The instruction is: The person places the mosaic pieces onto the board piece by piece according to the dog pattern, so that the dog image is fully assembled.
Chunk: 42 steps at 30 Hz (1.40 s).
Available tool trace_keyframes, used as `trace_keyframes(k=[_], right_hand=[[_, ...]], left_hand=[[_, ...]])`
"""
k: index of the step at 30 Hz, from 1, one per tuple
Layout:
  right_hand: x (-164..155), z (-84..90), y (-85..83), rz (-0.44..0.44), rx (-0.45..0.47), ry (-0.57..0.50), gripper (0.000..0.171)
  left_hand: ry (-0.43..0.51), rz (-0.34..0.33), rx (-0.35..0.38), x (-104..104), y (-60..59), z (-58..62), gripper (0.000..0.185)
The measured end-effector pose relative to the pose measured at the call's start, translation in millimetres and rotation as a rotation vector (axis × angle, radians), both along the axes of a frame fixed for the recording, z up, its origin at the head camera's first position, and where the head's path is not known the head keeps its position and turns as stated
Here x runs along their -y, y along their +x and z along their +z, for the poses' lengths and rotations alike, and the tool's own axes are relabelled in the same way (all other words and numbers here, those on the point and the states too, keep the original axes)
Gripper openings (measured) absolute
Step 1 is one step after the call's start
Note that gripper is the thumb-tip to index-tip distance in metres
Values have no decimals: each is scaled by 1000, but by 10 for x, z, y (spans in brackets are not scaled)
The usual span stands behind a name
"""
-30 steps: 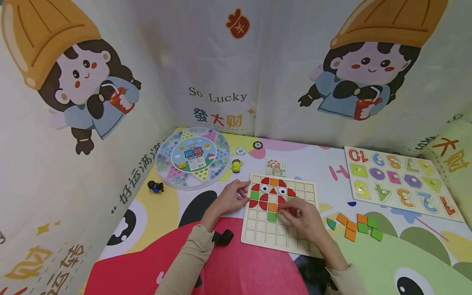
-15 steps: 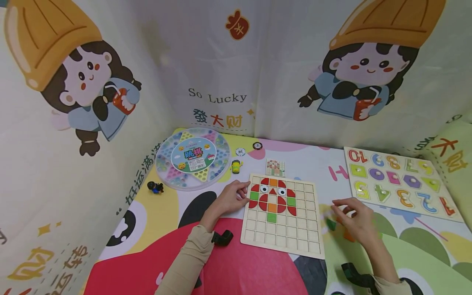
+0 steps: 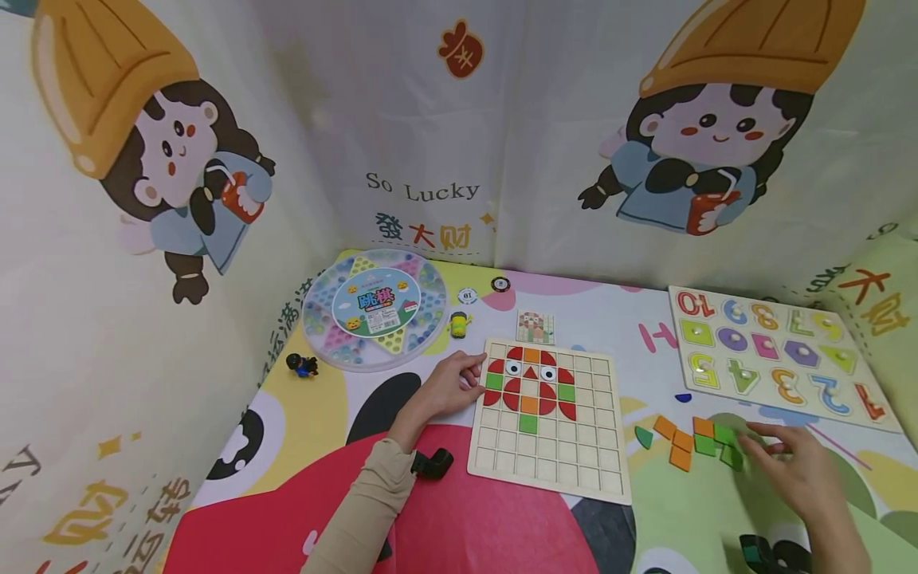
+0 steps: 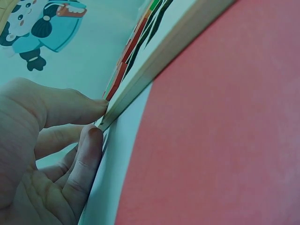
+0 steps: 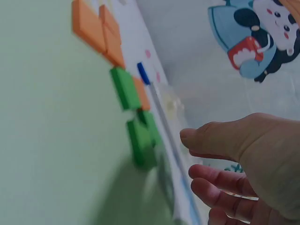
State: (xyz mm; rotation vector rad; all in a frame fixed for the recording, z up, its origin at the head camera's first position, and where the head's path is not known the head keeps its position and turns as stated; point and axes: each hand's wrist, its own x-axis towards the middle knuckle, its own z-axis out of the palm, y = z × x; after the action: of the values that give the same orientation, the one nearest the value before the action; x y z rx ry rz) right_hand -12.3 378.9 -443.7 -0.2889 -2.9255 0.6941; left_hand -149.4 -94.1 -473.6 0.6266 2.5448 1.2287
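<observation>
A square wooden grid board (image 3: 502,459) lies on the patterned cloth, with red, orange and green pieces forming an owl-like figure in its upper left. At its left edge my left hand (image 3: 450,384) holds the board by the thumb and fingertips; the left wrist view shows these fingertips (image 4: 96,136) against the rim. My right hand (image 3: 799,470) hovers just right of several loose green tiles (image 3: 731,457), thumb and fingers apart with nothing between them. In the right wrist view a gap separates the thumb from the green tiles (image 5: 140,140). Orange tiles (image 3: 680,458) lie beside them.
A small pattern card (image 3: 535,328) lies behind the board. A round marble game (image 3: 376,309) and small toy figures (image 3: 459,324) are to the left. At right sits a number puzzle (image 3: 782,351). A green piece (image 3: 644,437) and a blue piece (image 3: 684,397) lie loose.
My right hand has left the board, passed over the orange tiles and moved right to the green ones. A green tile and a red piece now show on the board's right side. My left hand stays.
</observation>
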Motion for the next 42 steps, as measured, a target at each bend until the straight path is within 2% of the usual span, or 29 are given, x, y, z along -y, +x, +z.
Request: trace_keyframes(k=[5,17,20,26,29,39,42], right_hand=[[-94,-87,43,29,39,44,37],[-100,-143,56,78,41,16,30],[-91,-147,48,75,42,10,27],[-71,-200,42,73,-14,-5,38],[-59,-225,44,74,-33,-11,38],[-14,-246,47,48,-58,-17,40],[-3,-233,35,41,-36,-25,39]], left_hand=[[19,-12,-13,9,-2,4,59],[14,-15,-15,8,-7,9,59],[15,-17,-16,8,-8,12,59],[9,-12,-6,8,-9,4,60],[7,-11,-4,9,-8,1,60],[17,-15,-7,7,-3,21,60],[16,-13,-6,6,-6,19,59]])
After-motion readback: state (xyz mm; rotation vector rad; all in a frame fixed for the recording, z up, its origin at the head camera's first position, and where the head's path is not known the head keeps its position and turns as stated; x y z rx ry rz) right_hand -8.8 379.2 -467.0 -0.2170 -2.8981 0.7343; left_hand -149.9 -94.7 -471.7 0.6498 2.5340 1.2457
